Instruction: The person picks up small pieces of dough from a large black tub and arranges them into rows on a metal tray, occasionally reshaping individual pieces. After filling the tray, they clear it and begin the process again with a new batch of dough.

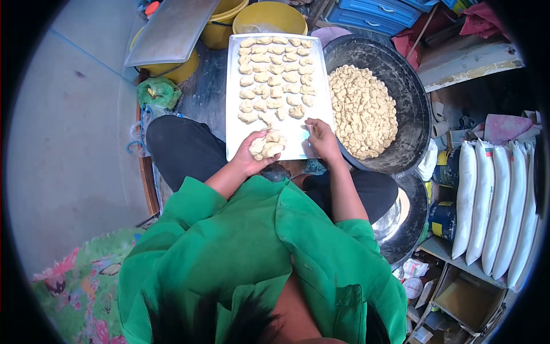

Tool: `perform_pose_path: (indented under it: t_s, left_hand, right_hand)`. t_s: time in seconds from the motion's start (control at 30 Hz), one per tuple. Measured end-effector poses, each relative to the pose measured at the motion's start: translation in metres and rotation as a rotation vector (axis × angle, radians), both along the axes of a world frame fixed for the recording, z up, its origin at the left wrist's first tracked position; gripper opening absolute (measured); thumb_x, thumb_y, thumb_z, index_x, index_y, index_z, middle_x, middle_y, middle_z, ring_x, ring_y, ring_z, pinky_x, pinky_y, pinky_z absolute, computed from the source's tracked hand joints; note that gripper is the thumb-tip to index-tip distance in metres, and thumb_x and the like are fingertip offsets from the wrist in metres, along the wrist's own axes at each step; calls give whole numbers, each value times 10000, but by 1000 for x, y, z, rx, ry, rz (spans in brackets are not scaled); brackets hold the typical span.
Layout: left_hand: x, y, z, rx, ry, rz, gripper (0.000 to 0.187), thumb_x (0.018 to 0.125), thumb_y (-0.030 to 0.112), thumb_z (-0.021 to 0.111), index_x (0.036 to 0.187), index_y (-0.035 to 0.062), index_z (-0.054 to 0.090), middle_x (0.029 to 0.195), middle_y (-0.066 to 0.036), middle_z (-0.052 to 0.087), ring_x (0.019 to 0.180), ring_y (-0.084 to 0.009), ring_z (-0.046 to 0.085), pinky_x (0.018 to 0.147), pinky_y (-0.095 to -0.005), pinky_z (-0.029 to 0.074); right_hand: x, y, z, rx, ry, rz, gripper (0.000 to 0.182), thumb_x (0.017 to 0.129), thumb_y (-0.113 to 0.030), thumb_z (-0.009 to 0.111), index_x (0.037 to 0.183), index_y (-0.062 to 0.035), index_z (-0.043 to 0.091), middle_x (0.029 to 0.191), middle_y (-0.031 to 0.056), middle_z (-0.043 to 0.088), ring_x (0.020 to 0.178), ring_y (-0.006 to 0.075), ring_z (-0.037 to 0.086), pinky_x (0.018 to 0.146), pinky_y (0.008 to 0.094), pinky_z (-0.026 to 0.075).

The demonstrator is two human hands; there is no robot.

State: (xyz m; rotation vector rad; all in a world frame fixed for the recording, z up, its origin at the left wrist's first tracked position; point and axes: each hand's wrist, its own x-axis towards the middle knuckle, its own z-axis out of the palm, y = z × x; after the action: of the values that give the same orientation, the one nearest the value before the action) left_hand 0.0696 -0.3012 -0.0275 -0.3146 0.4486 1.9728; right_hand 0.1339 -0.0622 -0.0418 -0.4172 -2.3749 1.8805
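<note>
Single head-worn view — looks forward and steeply down from above person's own green shirt (229,235), close over lap, white tray (234,135) just ahead.

**No Readable Lettering**

No word, brand or number can be read. A row of long white packs (484,200) stands at the right; one carries a small mark in red and green, too small to make out. To the left of the packs, an upper dark container (446,173) and a lower dark container (442,221) show yellow patches, with any print on them illegible. Below, a crumpled white wrapper (413,268) bears reddish marks, and a round pale item (412,288) has blurred markings.
</note>
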Motion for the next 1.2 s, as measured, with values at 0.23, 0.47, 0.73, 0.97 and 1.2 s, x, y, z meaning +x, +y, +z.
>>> perform_pose_path:
  t_s: [0.23,0.47,0.73,0.97,1.2]
  left_hand:
    - [-1,-53,0,70,-85,130,413,909,319,502,1203,30,531,1142,-171,581,1038,-324,572,748,-376,550]
    - [-5,-56,2,65,-50,173,405,910,320,499,1209,50,534,1123,-171,588,1008,-322,581,744,-372,552]
    - [-7,-56,-6,63,-62,214,406,901,321,508,1196,44,542,1118,-172,592,999,-318,584,741,-381,542]
    - [-5,-62,5,111,-64,262,412,900,334,513,1185,37,548,1109,-162,599,998,-307,582,730,-362,535]
    - [-9,-75,10,74,-8,296,418,907,347,492,1179,35,551,1113,-157,598,1001,-302,582,720,-346,535]
  right_hand:
    - [8,13,12,747,24,21,366,740,-7,616,1096,-91,628,1064,139,630,928,334,610,811,378,486]
    - [-41,23,14,732,173,-129,299,755,-14,607,1050,-59,629,934,145,629,852,313,598,776,365,487]
    - [-38,17,4,628,27,-218,145,774,-97,665,899,-25,658,901,161,607,755,307,606,691,356,498]
    - [-36,-74,35,581,187,109,203,765,-152,698,945,-73,645,896,146,605,879,319,606,769,415,485]
    - [-36,-129,33,526,142,171,156,771,-142,681,888,-64,612,825,126,604,801,328,602,719,418,481]
